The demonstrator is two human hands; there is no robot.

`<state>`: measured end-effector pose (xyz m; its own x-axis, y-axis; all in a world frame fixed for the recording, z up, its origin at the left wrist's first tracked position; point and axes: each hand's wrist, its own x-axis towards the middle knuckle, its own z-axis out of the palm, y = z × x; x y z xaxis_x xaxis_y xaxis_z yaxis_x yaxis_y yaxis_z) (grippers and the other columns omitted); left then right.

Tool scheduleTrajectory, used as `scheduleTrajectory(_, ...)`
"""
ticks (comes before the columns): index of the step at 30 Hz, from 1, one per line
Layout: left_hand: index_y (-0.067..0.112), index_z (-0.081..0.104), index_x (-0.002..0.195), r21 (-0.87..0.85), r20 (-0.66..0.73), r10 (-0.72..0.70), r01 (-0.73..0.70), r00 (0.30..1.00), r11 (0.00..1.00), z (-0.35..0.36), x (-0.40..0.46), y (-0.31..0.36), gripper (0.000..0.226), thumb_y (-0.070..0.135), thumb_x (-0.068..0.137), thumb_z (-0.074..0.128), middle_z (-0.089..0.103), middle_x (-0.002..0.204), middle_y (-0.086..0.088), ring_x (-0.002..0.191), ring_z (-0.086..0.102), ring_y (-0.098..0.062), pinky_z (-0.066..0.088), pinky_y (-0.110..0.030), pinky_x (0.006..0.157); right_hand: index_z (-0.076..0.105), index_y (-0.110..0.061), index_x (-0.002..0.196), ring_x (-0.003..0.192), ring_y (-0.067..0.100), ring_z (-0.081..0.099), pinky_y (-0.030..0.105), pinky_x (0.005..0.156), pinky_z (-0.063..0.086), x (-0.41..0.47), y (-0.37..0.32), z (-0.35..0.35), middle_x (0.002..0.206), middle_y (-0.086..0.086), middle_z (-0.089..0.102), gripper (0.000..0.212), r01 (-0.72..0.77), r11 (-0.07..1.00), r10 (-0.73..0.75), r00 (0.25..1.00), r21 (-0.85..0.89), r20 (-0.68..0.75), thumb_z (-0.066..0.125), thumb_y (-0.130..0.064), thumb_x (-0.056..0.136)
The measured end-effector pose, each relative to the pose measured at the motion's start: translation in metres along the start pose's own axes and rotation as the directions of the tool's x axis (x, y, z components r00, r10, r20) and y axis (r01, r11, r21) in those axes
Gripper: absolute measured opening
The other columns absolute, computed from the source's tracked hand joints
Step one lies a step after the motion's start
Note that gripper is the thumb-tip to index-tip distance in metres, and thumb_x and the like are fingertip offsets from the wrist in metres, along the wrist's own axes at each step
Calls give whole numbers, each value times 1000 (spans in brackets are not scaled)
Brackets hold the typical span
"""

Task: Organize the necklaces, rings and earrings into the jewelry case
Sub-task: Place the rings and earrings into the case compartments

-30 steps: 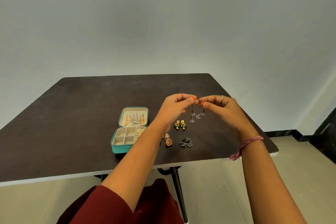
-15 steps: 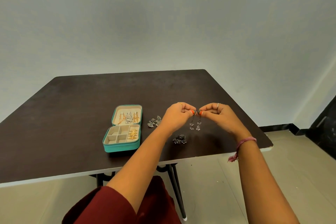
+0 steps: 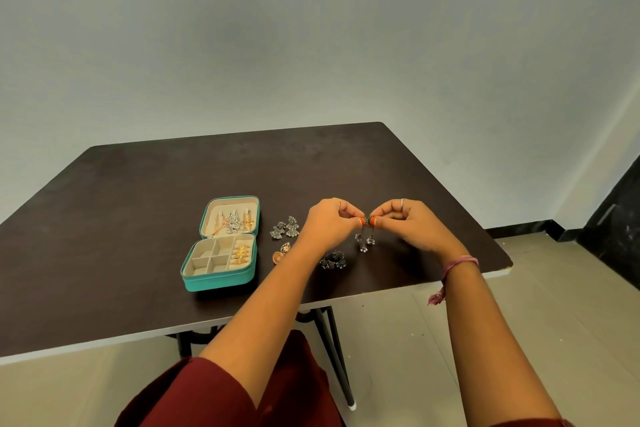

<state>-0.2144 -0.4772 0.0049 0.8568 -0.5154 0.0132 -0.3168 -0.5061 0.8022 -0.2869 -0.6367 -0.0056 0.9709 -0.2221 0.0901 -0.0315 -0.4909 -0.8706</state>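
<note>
Both my hands meet above the dark brown tabletop: left hand and right hand each pinch the top of a pair of small silver dangling earrings, fingertips touching, probably to keep the pair together before stowing it. The open teal jewelry case lies well to the left, gold pieces already in its tray and lid. Silver fan-shaped earrings, a round gold earring and a dark beaded cluster wait beside it.
</note>
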Motion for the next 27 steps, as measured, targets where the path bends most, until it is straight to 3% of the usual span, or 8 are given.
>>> scheduleTrajectory(4,23,67,82,82,21,-41,39,999,996,4,5,-1,4,21,86,67,59,77,9,79,54,-7,38,-15,60,71,-20,87,86,10,65,22,78,49,2,9,5,88,-2,70,5,-43,999,43,999,-21,23,67,-17,86)
scheduleTrajectory(7,25,67,79,140,37,-70,65,997,988,9,10,-1,9,19,86,66,65,85,3,79,55,-8,40,-18,67,72,-19,90,89,10,64,19,76,47,3,14,10,91,-2,69,6,-69,998,69,998,-10,-1,67,-18,86)
scheduleTrajectory(19,15,73,100,308,116,-122,81,986,948,9,19,-3,19,15,91,57,68,111,-6,104,62,-21,49,-29,86,73,-15,95,96,11,62,25,86,47,7,19,15,101,0,69,13,-176,984,176,984,-25,-22,61,-19,90)
scheduleTrajectory(27,14,73,101,317,70,-46,22,996,948,-23,17,-10,19,13,91,57,70,109,0,93,62,-13,44,-21,77,70,-19,100,99,12,62,28,91,48,7,15,10,105,-2,68,13,-137,989,133,989,-55,-72,60,-16,91)
